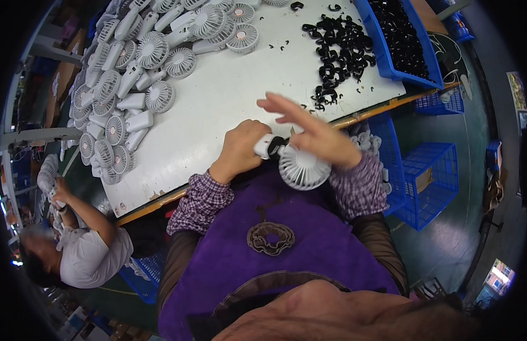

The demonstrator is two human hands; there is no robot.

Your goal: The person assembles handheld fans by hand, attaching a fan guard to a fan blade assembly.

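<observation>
My left hand [239,146] is closed round the handle of a small white handheld fan [304,169], just beyond the near edge of the table. A curved black plastic clip [276,146] sits at the fan's neck, between the handle and the round slatted head. Over the fan head hovers my right hand [319,136], its fingers stretched out and slightly blurred; nothing shows in them. Whether its palm touches the fan is hidden. Many loose black clips [346,51] like this one lie in a heap on the table beyond my right hand.
White fans [152,51] are piled along the table's left side. A blue bin [383,54] of black clips stands at the right end of the white table [206,96]. Blue crates [427,190] sit to the right below, some holding white parts. At left, another person [96,256] handles a fan.
</observation>
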